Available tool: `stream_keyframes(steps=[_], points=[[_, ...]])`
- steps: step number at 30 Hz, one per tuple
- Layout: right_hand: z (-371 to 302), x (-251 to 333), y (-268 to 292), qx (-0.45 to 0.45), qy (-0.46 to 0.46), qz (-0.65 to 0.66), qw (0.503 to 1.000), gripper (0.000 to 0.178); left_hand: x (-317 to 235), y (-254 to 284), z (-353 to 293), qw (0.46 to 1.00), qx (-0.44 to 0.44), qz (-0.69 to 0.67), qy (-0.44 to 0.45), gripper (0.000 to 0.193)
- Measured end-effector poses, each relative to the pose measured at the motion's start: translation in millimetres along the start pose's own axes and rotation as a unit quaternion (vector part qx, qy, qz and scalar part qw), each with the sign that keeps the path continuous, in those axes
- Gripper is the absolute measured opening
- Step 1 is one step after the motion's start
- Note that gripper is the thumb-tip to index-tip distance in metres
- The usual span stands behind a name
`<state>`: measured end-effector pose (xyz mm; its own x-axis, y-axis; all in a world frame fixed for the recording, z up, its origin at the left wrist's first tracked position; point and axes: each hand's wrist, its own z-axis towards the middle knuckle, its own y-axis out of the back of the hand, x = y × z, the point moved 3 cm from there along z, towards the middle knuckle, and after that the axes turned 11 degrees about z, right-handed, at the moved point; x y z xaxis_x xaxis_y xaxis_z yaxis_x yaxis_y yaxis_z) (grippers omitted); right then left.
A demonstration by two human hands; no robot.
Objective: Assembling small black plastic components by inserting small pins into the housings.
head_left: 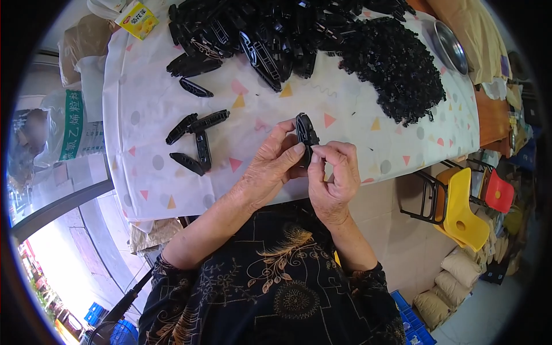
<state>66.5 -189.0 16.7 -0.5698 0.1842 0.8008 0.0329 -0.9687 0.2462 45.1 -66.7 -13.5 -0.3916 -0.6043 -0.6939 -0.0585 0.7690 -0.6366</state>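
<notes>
Over the table's near edge, my left hand (275,156) grips a long black plastic part (305,127) with ribs and slots, holding it upright. Thumb and forefinger of my right hand (335,172) are pinched together against its lower end; whether a small piece sits between them is hidden. To the left, several similar black parts (202,150) lie loosely together on the cloth. Farther back is a large heap of the same long parts (253,40), and right of it a pile of small black plastic pieces (397,72).
A patterned white cloth (190,213) covers the table. A round metal tray (450,48) stands at its far right, a yellow box (138,20) at the far left. Yellow (464,210) and red chairs (499,191) are on the right, near stacked sacks (454,287). A window frame (63,207) borders the left.
</notes>
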Motion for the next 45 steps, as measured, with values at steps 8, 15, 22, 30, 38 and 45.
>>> stream_keyframes(steps=[8,15,22,30,38,45], points=[[9,-12,-7,0.063,-0.079,0.022,0.995,0.024,-4,19,11,0.996,-0.02,0.078,-0.027,0.041],[16,-38,-15,0.026,-0.364,0.343,0.866,0.022,-14,17,17,0.944,0.032,0.306,-0.118,0.052],[25,-46,-19,0.067,-0.467,0.438,0.765,0.038,-35,8,23,0.926,0.012,0.368,-0.082,0.062],[41,-48,-19,0.07,-0.416,0.378,0.824,0.023,-43,13,40,0.902,0.008,0.419,-0.103,0.058],[141,-101,44,0.115,-0.02,-0.31,0.943,0.013,-90,61,20,0.576,-0.112,0.762,-0.276,0.043],[159,-102,58,0.249,0.062,-0.445,0.858,0.009,-116,102,-23,0.441,-0.22,0.856,-0.155,0.029]])
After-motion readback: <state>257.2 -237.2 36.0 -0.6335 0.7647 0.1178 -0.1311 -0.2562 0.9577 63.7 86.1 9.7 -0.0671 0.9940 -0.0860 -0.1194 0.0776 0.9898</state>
